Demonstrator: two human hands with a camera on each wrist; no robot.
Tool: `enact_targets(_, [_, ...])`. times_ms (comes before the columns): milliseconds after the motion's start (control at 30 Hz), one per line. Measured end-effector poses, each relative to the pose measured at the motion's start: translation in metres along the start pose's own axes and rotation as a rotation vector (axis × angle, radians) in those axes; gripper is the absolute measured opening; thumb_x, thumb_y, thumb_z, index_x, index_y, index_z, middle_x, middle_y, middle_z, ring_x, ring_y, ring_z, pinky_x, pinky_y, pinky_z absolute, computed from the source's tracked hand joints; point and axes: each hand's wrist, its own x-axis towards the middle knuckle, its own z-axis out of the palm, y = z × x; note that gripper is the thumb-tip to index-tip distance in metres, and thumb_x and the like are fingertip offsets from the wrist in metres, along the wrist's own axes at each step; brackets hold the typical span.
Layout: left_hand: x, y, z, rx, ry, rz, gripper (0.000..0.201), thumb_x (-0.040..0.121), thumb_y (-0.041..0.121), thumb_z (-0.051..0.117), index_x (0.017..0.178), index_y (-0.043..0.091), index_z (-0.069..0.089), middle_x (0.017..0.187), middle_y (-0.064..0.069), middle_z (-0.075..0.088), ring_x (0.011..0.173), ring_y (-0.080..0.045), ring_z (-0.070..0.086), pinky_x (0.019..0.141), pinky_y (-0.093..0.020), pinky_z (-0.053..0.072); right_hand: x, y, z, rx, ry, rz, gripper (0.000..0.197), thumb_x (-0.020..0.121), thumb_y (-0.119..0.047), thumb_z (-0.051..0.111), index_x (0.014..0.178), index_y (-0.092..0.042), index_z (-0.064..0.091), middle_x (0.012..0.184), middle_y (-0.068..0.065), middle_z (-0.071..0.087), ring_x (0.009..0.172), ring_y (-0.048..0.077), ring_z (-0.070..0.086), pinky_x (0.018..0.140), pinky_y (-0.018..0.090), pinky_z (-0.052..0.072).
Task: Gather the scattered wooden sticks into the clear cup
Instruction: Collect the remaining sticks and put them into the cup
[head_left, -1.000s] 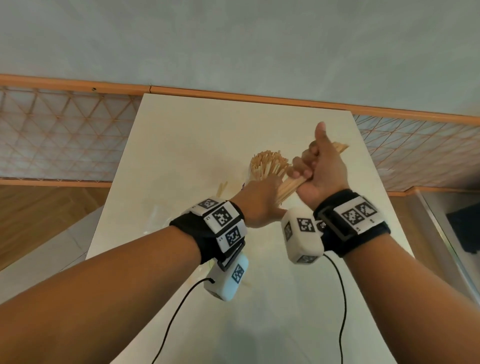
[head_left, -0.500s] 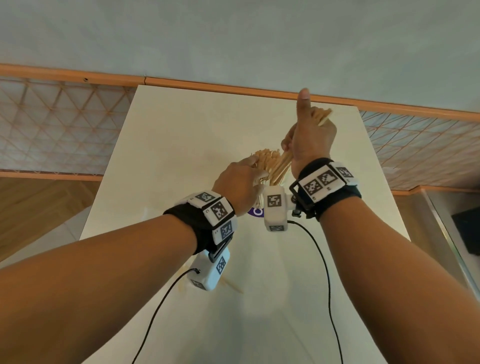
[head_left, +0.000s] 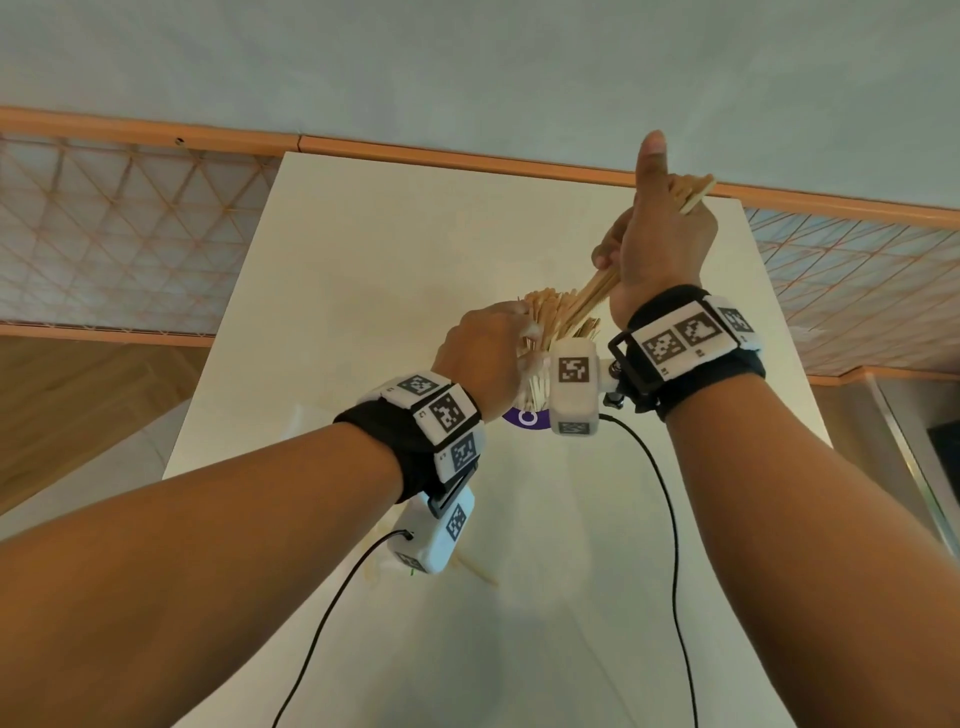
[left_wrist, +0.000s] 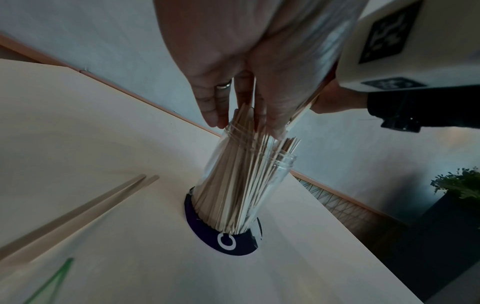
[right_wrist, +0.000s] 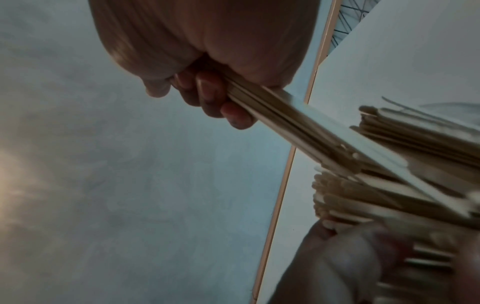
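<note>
The clear cup (left_wrist: 262, 191) stands upright on a purple round coaster (left_wrist: 226, 244) (head_left: 524, 418), packed with wooden sticks (head_left: 545, 317) that fan out above its rim. My left hand (head_left: 527, 340) (left_wrist: 246, 125) holds that bunch just above the rim, fingers on one side and thumb on the other. My right hand (head_left: 639, 244) (right_wrist: 207, 96) is raised behind the cup, thumb pointing up. It grips a bundle of sticks (right_wrist: 285, 123) (head_left: 696, 192) that slants down, its lower ends among the tops of the cup's sticks. In the head view my hand and the wrist camera hide most of the cup.
The cream table (head_left: 363, 260) ends at a pale wall with an orange rail. Two loose sticks (left_wrist: 78, 211) lie on it left of the cup, near my left wrist (head_left: 478, 574). A thin green item (left_wrist: 52, 281) lies nearer. A potted plant (left_wrist: 457, 185) stands off the table's right side.
My right hand has risen and moved farther away, tipping its bundle steeper so the lower ends point down into the cup's sticks. My left hand has stayed at the cup.
</note>
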Motion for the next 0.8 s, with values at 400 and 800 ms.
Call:
enact_targets(400, [0.004, 0.001, -0.001, -0.076, 0.046, -0.01, 0.022, 0.084, 0.032, 0.066, 0.101, 0.019, 0.07, 0.108, 0.005, 0.069, 0.091, -0.02, 0.065, 0.08, -0.041, 0.054, -0.023, 0.05, -0.011, -0.272, -0.279, -0.02, 0.053, 0.087, -0.046, 0.071, 0.054, -0.022, 0.038, 0.052, 0.005, 0.037, 0.05, 0.023, 0.037, 0.052, 0.03, 0.04])
enact_targets(800, [0.005, -0.011, 0.002, -0.185, 0.06, 0.007, 0.02, 0.078, 0.024, 0.069, 0.098, 0.022, 0.069, 0.105, 0.008, 0.07, 0.092, -0.018, 0.066, 0.081, -0.039, 0.055, -0.022, 0.059, -0.03, -0.589, -0.386, -0.415, 0.021, 0.099, -0.01, 0.052, 0.105, -0.017, 0.071, 0.091, -0.002, 0.071, 0.082, 0.008, 0.066, 0.078, 0.026, 0.056])
